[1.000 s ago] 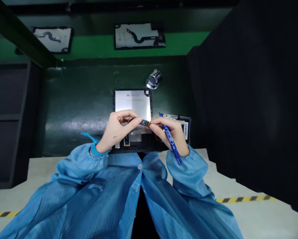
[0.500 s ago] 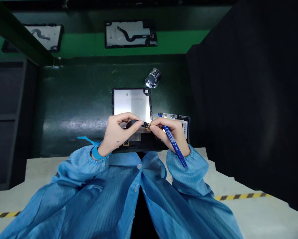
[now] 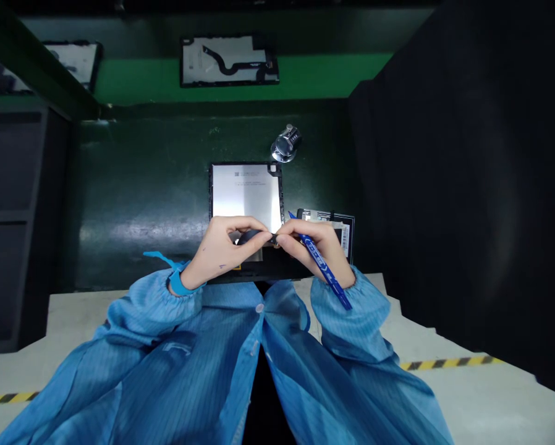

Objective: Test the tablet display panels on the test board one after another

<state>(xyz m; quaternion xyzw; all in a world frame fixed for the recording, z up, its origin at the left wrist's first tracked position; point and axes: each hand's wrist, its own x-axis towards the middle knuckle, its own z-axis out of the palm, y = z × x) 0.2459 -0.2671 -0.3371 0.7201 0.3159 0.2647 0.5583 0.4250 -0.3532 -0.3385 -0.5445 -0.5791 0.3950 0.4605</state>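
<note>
Jointly left hand (image 3: 216, 248), right hand (image 3: 318, 246) pinch thin black ribbon (image 3: 255, 235) over glossy panel (image 3: 246, 193)

clock centre: left hand (image 3: 219, 247) and right hand (image 3: 315, 244), fingertips meeting on flex cable (image 3: 254, 235)
12 o'clock: panel (image 3: 246, 188) flat on mat, low, free room above it; metal counter (image 3: 285, 144) stands just past its far right corner
3 o'clock: labelled part (image 3: 340, 227) flat, just beside right hand; black curtain (image 3: 444, 185) near behind, walls off that side
4 o'clock: blue pen (image 3: 326, 272) juts from right hand over the cuff
9-10 o'clock: bare green mat (image 3: 138, 198), widest open room; dark shelf (image 3: 22, 228) ends it
11 o'clock: beam (image 3: 36, 68) slants overhead
far 12 o'clock: green belt (image 3: 314, 77) with far panel (image 3: 228, 60), well apart
6 o'clock: blue sleeves (image 3: 166, 346) fill near side
</note>
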